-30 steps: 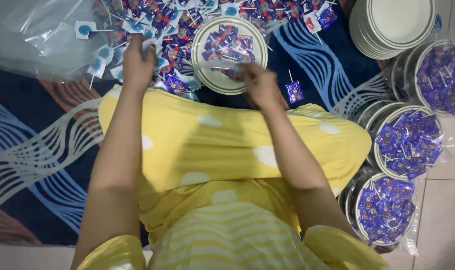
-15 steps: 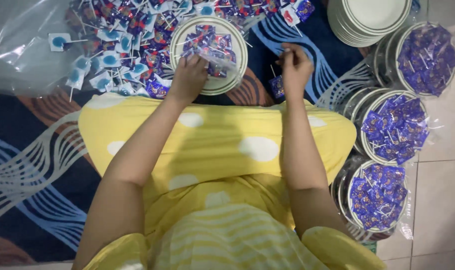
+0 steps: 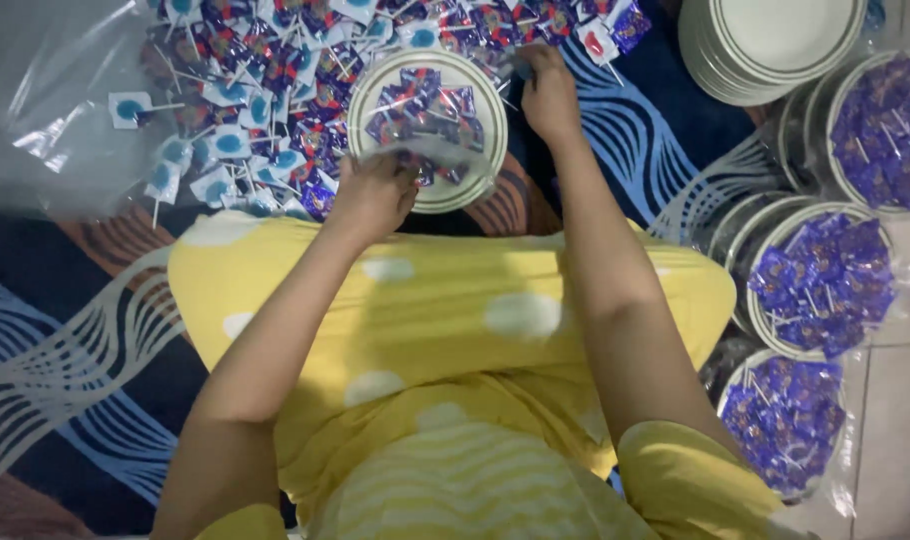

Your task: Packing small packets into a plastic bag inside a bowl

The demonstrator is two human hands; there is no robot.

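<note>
The left hand [image 3: 375,195] was closed on clear wrap at the plate [image 3: 465,190], 6 o'clock edge; the right hand [image 3: 547,95] pinched something small at 2 o'clock. Three wrapped plates [image 3: 820,280] were finished; many loose lollipops [image 3: 245,130] and empty plates [image 3: 775,40] remained.

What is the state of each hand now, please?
Left hand: closed on the plate near rim.
Right hand: fingers curled among the wrapped lollipops; grip cannot be told.
</note>
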